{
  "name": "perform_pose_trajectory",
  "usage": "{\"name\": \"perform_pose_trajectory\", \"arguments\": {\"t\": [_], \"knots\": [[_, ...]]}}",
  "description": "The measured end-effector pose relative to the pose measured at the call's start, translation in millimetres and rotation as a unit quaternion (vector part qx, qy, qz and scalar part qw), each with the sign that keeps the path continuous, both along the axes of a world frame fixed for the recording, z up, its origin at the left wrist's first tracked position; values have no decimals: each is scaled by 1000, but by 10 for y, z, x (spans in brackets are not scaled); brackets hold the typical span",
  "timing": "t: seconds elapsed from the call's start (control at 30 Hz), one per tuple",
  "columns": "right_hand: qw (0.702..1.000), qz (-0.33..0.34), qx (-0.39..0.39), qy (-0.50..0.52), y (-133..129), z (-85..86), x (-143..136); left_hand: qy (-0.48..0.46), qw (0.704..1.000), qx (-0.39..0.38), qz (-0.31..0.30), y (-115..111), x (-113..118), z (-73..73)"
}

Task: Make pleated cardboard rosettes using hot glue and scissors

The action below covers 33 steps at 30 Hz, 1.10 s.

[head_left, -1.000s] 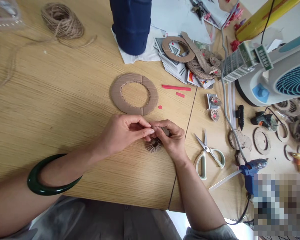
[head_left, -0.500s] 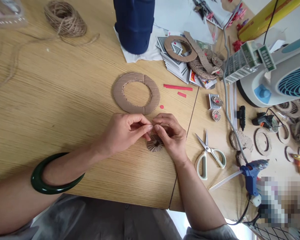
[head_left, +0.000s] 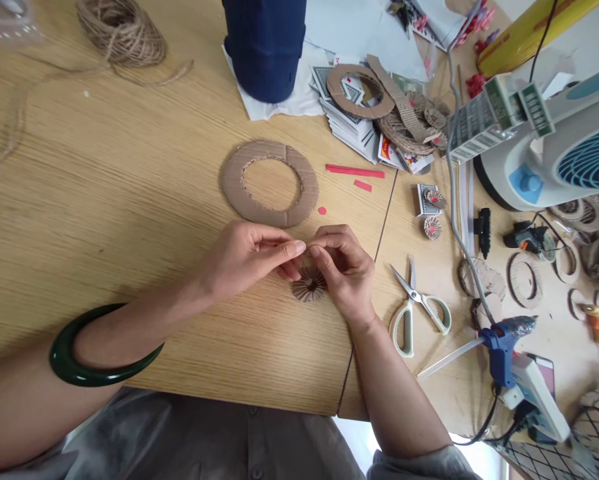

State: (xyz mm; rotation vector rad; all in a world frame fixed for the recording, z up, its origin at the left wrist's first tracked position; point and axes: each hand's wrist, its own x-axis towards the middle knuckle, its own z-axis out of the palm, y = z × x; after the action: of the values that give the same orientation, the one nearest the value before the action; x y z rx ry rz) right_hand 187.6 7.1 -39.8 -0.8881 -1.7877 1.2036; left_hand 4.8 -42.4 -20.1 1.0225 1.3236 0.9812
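Observation:
My left hand (head_left: 259, 257) and my right hand (head_left: 345, 270) meet fingertip to fingertip, each pinched closed. Whatever lies between the fingertips is too small to make out. Just under them a pleated cardboard rosette (head_left: 310, 285) with a hole in its middle rests on the table, partly covered by my right fingers. Beyond the hands lies a flat cardboard ring (head_left: 234, 190). Near it are a small red paper dot (head_left: 322, 211), a short red strip (head_left: 363, 185) and a longer red strip (head_left: 355, 171). Open scissors (head_left: 415, 297) lie to the right of my right hand.
A blue glue gun (head_left: 502, 347) with a cable lies at the right. Twine (head_left: 122, 33) sits at the far left, a dark blue container (head_left: 265, 50) at the back. Playing cards (head_left: 349, 133) and a fan (head_left: 529, 160) stand back right. Two rosettes with red centres (head_left: 432, 229) lie nearby.
My hands stay pinched together above the rosette. The left fingers have shifted slightly, with the thumb straighter along the index finger. The whole view has moved a little.

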Motion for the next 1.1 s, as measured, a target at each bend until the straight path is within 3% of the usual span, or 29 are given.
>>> {"name": "perform_pose_trajectory", "arguments": {"t": [0.27,0.43,0.67,0.83,1.1], "knots": [[998,27,-59,24,-3,13,4,0,1000,7,-25,2,5,9],[986,-11,-159,45,-35,5,4,19,999,30,29,-7,-7,5],[993,2,-120,12,-45,26,-17,46,997,56,41,-37,8,-14],[993,17,-113,-2,-47,29,-19,119,984,126,44,-72,32,-23],[996,-13,-89,-18,-57,29,-48,199,960,190,44,-111,49,-69]]}}
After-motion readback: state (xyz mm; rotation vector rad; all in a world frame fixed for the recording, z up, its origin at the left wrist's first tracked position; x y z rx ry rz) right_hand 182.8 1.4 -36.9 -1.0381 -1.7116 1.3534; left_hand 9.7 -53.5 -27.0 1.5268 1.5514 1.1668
